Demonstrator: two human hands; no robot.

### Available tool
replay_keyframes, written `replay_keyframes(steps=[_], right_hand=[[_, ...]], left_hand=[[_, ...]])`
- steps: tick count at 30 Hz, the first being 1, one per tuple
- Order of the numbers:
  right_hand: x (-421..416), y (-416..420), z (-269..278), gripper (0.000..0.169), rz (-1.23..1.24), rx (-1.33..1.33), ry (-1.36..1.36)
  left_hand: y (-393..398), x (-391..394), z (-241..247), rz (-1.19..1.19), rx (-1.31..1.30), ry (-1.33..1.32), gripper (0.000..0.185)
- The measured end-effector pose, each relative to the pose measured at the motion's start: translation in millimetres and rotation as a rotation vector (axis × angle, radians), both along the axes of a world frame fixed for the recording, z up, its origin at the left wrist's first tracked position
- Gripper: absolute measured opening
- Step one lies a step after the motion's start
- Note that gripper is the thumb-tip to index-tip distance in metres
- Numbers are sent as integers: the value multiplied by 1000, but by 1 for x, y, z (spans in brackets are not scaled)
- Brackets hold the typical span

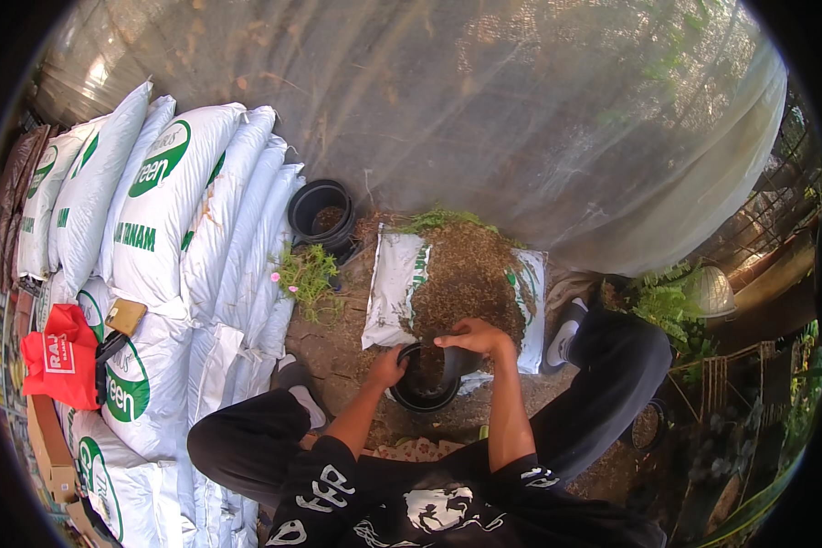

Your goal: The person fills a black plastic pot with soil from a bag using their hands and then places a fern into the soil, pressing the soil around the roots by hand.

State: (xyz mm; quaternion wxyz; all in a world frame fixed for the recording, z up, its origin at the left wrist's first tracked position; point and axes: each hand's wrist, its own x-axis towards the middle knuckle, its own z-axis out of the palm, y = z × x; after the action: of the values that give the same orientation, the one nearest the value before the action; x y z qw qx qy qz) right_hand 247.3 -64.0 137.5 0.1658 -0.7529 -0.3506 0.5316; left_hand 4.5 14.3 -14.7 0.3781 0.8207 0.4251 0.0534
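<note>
My left hand (386, 368) grips the left rim of a black plastic plant pot (425, 404) on the ground between my legs. Over the pot's right side, my right hand (478, 338) holds a dark, curved container (460, 364), tilted and blurred; its full shape is hidden. Dark soil shows between this container and the pot. Just beyond my hands, a heap of brown, loose potting mix (469, 281) lies on an opened white sack (390, 291) with green print. The sack's sides show left and right of the heap.
Full white sacks (178, 198) are stacked at the left, with a red bag (61, 356) and a phone (125, 316) on them. Nested black pots (322, 211) and a pink-flowered plant (308, 277) stand beside the stack. Plastic sheeting (411, 123) hangs ahead; ferns (664, 301) grow at right.
</note>
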Motion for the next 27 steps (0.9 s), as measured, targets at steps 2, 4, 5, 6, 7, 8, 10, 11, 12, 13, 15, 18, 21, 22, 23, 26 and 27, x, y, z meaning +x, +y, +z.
replay_keyframes(steps=[2,4,5,6,7,8,10,11,12,13,15,18,21,22,23,26,27], right_hand=[[1,0,1,110,4,0,5],[0,-1,-2,110,2,16,16],[0,-1,-3,110,2,24,22],[1,-1,-4,108,21,-2,19],[2,1,-5,106,40,-27,16],[3,3,-5,104,60,-53,13],[8,3,-19,104,85,-43,-52],[11,2,-25,104,98,-38,-84],[8,3,-20,104,77,-36,-65],[4,1,-6,104,55,-36,-48],[2,1,1,105,48,-40,-84],[4,0,-7,106,57,-32,-146],[5,-1,-10,107,33,-13,-87],[4,0,-7,107,49,-23,-110],[3,1,-5,107,65,-33,-133],[5,-1,-7,106,68,-31,-158],[4,0,-7,106,60,-26,-139]], left_hand=[[1,1,-4,-13,-16,-6,38],[3,-1,-10,-15,-20,-7,39],[3,-2,-14,-13,-18,-6,39],[2,-2,-14,-13,-18,-6,39],[3,-2,-15,-18,-19,-4,40],[4,-2,-15,-23,-20,-2,40],[2,1,-11,-26,-12,6,40],[0,3,-9,-19,-4,12,40],[0,1,-7,-2,7,23,40],[1,-1,-6,-5,-3,50,39],[2,1,0,-22,-26,102,39],[2,4,11,-46,-95,103,40],[-1,4,14,-27,-56,77,39],[0,3,14,-34,-68,78,38],[1,3,14,-40,-80,79,37],[-2,5,22,-31,-59,56,35],[-4,4,23,-18,-41,44,35]])
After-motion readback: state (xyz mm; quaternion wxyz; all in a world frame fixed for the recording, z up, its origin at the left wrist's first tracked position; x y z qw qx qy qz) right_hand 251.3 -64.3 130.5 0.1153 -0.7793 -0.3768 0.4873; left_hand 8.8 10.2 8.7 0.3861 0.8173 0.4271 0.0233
